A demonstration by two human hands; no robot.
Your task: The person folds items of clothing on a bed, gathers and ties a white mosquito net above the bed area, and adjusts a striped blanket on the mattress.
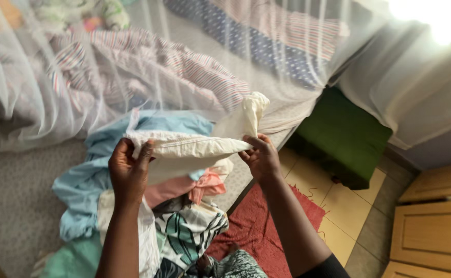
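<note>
Left hand point(128, 172) and right hand point(260, 157) each pinch the cream cloth point(187, 148) closed-fingered; keeping it taut looks wise; clothes pile point(184, 231) at six o'clock.

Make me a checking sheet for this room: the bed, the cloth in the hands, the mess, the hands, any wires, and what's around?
Surface: grey bed, partly under a white net.
Job's things: cream cloth held stretched between both hands.
Clutter: light blue garment, pink garment, leaf-print fabric, striped bedding behind the net.
Grippers: left hand and right hand each pinch the cream cloth with their fingers.
Cables: nothing seen.
Surroundings: red mat, green cushion, tiled floor, wooden cabinet.
</note>
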